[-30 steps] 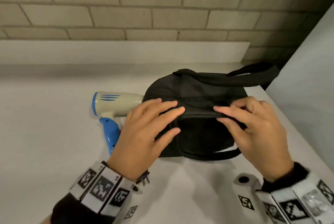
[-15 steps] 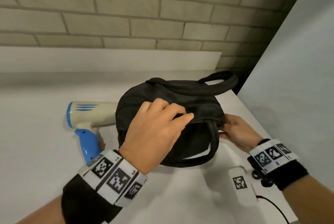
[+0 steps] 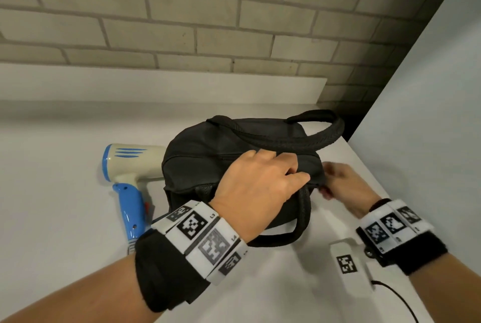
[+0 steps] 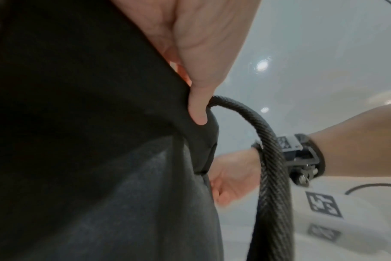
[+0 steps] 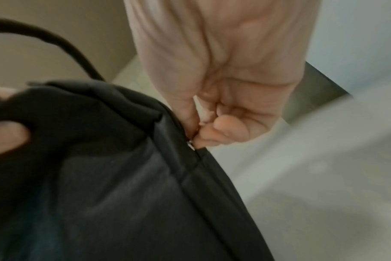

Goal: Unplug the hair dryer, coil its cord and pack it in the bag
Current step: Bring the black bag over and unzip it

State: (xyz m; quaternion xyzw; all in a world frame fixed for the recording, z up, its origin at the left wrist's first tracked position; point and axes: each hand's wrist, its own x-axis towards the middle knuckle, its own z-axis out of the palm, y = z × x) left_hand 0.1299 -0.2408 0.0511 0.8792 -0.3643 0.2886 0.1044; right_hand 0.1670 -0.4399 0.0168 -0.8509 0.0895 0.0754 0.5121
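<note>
A black bag (image 3: pixel 223 150) with two handles sits zipped in the middle of the white counter. My left hand (image 3: pixel 294 174) grips its top fabric from above, and the thumb (image 4: pixel 198 113) presses in at the base of the near handle (image 4: pixel 270 167). At the bag's right end my right hand (image 3: pixel 329 183) pinches the zipper pull (image 5: pixel 191 144) between thumb and fingers. The cream and blue hair dryer (image 3: pixel 130 166) lies on the counter left of the bag, nozzle end behind it. Its cord is hidden behind my left wrist.
A white block with a black marker (image 3: pixel 348 265) and a thin black cable (image 3: pixel 398 299) lie on the counter near my right wrist. A grey panel (image 3: pixel 429 114) stands along the right side, and a brick wall (image 3: pixel 208 23) rises behind.
My right hand has slid from the bag's top to its right end and taken hold of the zipper pull. My left hand has curled down onto the top fabric.
</note>
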